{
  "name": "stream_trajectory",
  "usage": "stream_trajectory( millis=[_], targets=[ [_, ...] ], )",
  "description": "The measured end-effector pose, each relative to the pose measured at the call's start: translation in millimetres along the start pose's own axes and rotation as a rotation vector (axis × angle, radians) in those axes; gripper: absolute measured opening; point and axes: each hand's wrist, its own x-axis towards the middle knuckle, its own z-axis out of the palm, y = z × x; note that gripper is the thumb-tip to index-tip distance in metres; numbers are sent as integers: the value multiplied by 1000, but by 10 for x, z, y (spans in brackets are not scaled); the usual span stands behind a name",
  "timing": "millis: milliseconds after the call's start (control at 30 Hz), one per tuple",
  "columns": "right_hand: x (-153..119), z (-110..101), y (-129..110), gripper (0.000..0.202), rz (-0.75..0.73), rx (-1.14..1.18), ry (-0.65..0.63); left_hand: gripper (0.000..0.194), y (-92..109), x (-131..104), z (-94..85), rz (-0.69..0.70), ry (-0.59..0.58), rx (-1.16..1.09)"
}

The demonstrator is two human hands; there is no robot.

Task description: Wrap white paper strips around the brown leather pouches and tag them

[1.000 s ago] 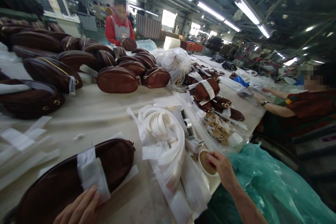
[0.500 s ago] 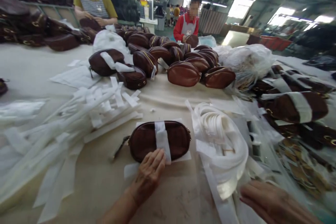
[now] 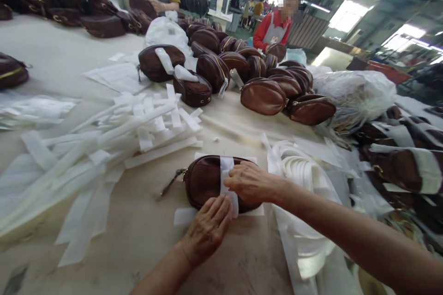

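Note:
A dark brown oval bag (image 3: 204,182) lies on the table in front of me, its zipper pull pointing left. Around its middle runs a white strip (image 3: 226,163), and white sheet edges show beneath the bag. My left hand (image 3: 209,223) rests on the lower end of the strip, fingers extended and side by side at the bag's front edge. Over the bag's right half, my right hand (image 3: 247,182) has its fingers bent together at the strip. Whether its fingertips pinch the strip is too small to tell.
White strips (image 3: 155,120) lie heaped at left. A white coil (image 3: 304,170) sits right of the bag. Brown bags (image 3: 263,97) fill the table's back, beside a plastic bundle (image 3: 356,92). Wrapped bags (image 3: 401,166) are piled at right. Two people stand across the table.
My right hand has come from the lower right onto the bag and its strip. My left hand stays at the strip's lower end. The camera view has shifted and tilted.

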Motion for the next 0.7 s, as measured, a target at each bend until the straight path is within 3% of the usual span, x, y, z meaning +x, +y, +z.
stream_trajectory(
  millis=[133,267,400,567,700],
  targets=[
    [146,22,39,15,-12,-1,-57,32,-6,-8,-1,3,-2,-6],
    [243,-32,31,18,89,49,-134,33,-4,-2,1,-10,4,-5],
    [301,-116,62,15,168,68,-133,33,-1,7,8,-14,11,-13],
    [312,-137,262,44,278,127,3,36,2,23,6,-18,40,2],
    [156,-8,229,28,343,160,150,36,9,25,-2,-22,57,8]
  ],
)
